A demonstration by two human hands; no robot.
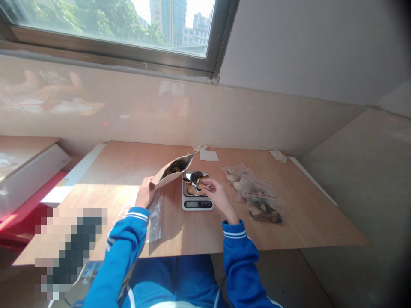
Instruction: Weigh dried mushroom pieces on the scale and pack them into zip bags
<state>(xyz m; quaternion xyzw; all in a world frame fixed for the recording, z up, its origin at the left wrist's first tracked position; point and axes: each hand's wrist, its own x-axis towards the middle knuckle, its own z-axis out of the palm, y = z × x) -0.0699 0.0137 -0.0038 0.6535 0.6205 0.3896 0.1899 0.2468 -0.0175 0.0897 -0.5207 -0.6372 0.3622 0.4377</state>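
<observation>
My left hand (146, 192) is closed on the edge of a pale paper pouch (163, 177), tilted with its mouth open and dark brown dried pieces (175, 169) inside. Right of it stands a small white kitchen scale (198, 209); its display digits are too small to read. Several dried slices (192, 189), pale brown with dark rims, like dried mushroom, lie on its plate. My right hand (218, 194) is over the plate's right side, thumb and fingers closed around one slice there. Under my left wrist lie clear plastic bags (156, 218).
Several clear zip bags holding dried slices (265, 209) lie right of the scale. A white paper (208, 155) and white crumpled scraps (278, 156) lie along the table's far side. A wall and window (128, 30) stand behind. A red stool (25, 222) is at left.
</observation>
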